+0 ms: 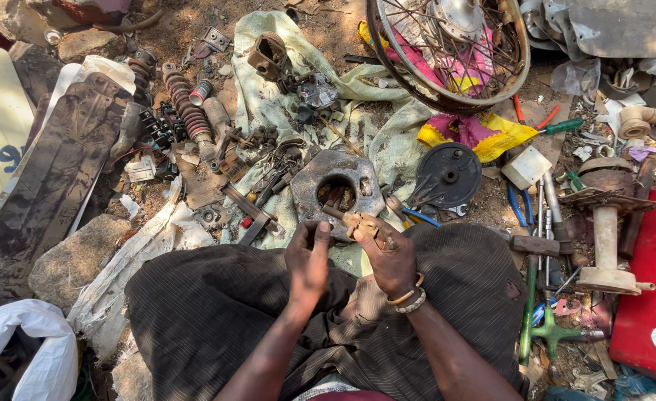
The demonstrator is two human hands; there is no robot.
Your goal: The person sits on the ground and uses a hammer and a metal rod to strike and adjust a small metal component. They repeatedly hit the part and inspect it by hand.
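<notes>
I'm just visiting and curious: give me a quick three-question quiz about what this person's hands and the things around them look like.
1. True or false: the right hand holds a small part.
2. What round thing lies at the top? A) spoked wheel B) bucket C) plate
3. Fill in: the left hand is ____ of any tool.

Key: 1 true; 2 A; 3 empty. The small part sits just in front of the grey metal housing.

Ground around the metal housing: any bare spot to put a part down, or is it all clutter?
Crowded: tools ring the metal housing, with the black disc to its right. Bare patches: dirt left of the spoked wheel, green cloth left of the housing, and the dark cloth over the lap.
</notes>
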